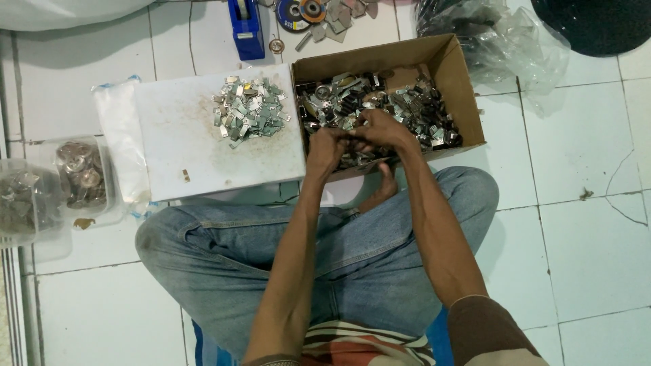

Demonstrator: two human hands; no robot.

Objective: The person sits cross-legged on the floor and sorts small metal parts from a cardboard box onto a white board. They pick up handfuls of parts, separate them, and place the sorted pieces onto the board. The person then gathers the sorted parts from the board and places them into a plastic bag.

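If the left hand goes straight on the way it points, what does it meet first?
Probably the mixed metal parts in the cardboard box; the left hand points up-frame over them, though depth is unclear.

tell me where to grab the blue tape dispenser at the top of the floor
Take the blue tape dispenser across its two long flat sides, coming straight down from above. It stands upright and narrow on the tile floor, with free space on both sides; its top runs out of view.
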